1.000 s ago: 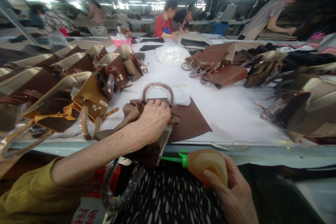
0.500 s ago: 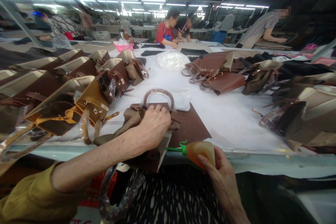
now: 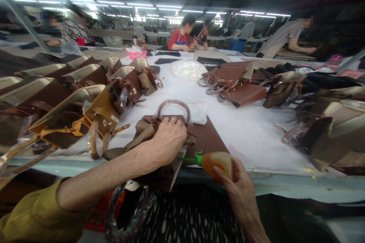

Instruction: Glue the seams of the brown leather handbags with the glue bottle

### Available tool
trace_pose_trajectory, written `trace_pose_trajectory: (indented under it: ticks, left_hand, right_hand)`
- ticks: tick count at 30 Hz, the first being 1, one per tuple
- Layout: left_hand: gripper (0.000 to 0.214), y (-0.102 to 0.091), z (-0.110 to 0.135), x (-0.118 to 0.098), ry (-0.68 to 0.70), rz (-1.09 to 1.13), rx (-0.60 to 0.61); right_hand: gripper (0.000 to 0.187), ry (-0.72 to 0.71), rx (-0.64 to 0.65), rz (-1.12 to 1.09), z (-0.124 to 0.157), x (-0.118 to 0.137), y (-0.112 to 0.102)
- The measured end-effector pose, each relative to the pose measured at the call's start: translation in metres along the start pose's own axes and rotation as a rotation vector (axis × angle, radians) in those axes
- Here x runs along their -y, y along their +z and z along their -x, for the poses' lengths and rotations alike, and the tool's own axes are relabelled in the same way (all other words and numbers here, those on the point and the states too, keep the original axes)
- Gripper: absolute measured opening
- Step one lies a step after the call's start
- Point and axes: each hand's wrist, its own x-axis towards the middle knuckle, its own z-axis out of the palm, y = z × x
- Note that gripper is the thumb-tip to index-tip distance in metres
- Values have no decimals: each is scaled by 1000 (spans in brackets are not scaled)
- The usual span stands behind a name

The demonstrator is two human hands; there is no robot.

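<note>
A dark brown handbag [image 3: 207,136] lies at the table's front edge, part of it hanging over toward me. My left hand [image 3: 170,136] is closed on the bag's upper part, fingers curled; the exact bit pinched is hidden beneath them. One plastic-wrapped handle [image 3: 173,102] arches up behind that hand, and another wrapped handle [image 3: 114,212] hangs below the edge. In my right hand [image 3: 241,188] is a squeeze bottle [image 3: 217,161] of amber liquid, tilted on its side. Its thin green nozzle points left and meets the pale edge of the bag, just below my left hand.
Several brown bags and a mustard one [image 3: 101,110] stand open along the left. More brown bags [image 3: 243,93] lie on the right. Further back are a clear plastic bundle [image 3: 188,69] and a pink basin [image 3: 137,53]. Co-workers [image 3: 182,36] bend over tables beyond.
The view has shifted slightly. My left hand keeps its grip on the bag, and the bottle's nozzle stays by the bag's edge with little movement.
</note>
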Motion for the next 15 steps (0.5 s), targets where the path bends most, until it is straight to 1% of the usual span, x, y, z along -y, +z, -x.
trace_pose_trajectory:
  ticks: [4, 8, 11, 13, 15]
  left_hand:
    - [30, -5, 1, -2, -20, 11, 26]
    - [33, -5, 0, -2, -16, 16, 39]
    - [39, -6, -3, -1, 1, 12, 58]
    - [42, -8, -4, 0, 4, 9, 58]
    - [43, -9, -3, 1, -1, 9, 54]
  right_hand:
    - [48, 47, 18, -32, 6, -5, 1]
    - [49, 132, -21, -84, 20, 6, -1]
    - [48, 188, 27, -155, 28, 12, -4]
    - [48, 227, 69, -232, 30, 8, -8]
    - [43, 280, 86, -291, 26, 0, -15]
